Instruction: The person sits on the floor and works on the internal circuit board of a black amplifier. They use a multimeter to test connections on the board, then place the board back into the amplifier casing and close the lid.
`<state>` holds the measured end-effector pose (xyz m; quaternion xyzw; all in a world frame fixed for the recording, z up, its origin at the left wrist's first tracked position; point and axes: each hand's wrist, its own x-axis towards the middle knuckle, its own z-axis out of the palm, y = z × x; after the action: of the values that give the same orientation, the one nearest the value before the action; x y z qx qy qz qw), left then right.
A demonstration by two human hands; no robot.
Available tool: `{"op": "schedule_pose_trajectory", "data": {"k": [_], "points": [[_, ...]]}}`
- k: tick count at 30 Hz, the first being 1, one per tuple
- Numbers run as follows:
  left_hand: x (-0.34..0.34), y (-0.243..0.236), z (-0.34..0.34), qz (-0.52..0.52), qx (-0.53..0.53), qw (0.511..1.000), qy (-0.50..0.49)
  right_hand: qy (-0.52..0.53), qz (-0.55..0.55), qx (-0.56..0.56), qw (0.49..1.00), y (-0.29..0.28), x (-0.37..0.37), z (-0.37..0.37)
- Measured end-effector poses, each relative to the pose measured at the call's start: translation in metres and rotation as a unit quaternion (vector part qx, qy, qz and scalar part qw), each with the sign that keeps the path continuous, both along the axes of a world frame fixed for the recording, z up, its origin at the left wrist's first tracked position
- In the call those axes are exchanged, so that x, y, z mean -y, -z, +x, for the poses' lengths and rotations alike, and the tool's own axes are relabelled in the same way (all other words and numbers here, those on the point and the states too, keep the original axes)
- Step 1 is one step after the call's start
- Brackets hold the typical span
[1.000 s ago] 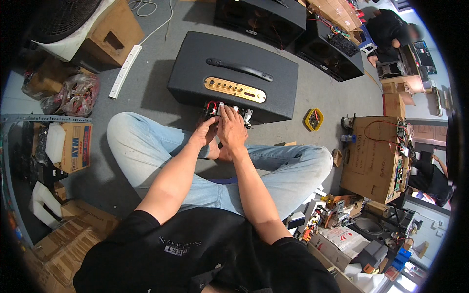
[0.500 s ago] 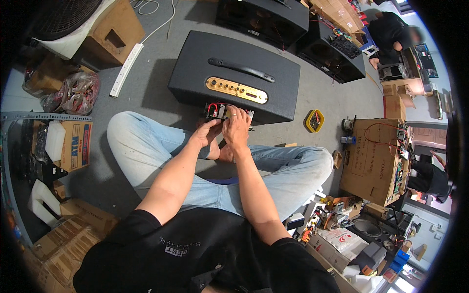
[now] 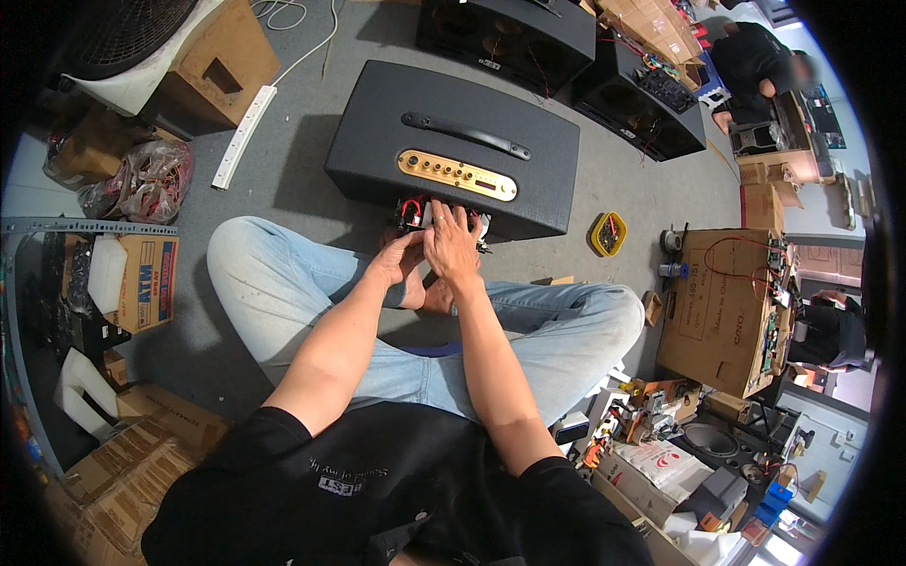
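A black speaker box point(image 3: 377, 123) stands on the floor before me, with a carrying strap point(image 3: 467, 135) and a gold control panel point(image 3: 457, 175) on its top. At its near side, low between my legs, is a wired electronic module point(image 3: 411, 211) with red and black wires. My left hand point(image 3: 396, 258) is closed at the module's near left edge. Over its front lies my right hand point(image 3: 451, 247), fingers reaching forward onto it and thumb side close to the left hand. Both hands cover much of the module, and their fingertips are partly hidden.
Right of the speaker box sits a yellow tray point(image 3: 609, 234) of small parts. A white power strip point(image 3: 244, 137) lies to the left. More black speaker cabinets point(image 3: 507, 42) stand beyond. Cardboard boxes point(image 3: 722, 311) and loose parts crowd the right, where two other people are seen.
My right hand has shifted slightly left, its fingers now stretched further forward over the module. The left hand has barely moved. At the far right, another person has changed posture.
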<state>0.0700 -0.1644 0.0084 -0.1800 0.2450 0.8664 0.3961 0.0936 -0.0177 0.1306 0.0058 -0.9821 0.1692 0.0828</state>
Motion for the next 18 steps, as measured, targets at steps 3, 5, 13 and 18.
{"op": "schedule_pose_trajectory", "data": {"k": [3, 5, 13, 18], "points": [[0.0, 0.0, 0.0, -0.011, -0.013, 1.0, -0.006, 0.021, 0.008, 0.074, 0.997, -0.003, 0.0, -0.013], [-0.004, 0.001, 0.0, -0.019, -0.021, 0.999, -0.021, 0.035, 0.011, 0.102, 0.994, -0.005, 0.002, -0.018], [-0.013, -0.034, -0.004, -0.048, -0.042, 0.996, -0.067, 0.02, -0.054, 0.053, 0.997, -0.012, -0.012, -0.018], [-0.017, -0.038, -0.006, -0.071, -0.035, 0.993, -0.085, -0.017, -0.065, -0.034, 0.997, -0.022, -0.017, -0.008]]}}
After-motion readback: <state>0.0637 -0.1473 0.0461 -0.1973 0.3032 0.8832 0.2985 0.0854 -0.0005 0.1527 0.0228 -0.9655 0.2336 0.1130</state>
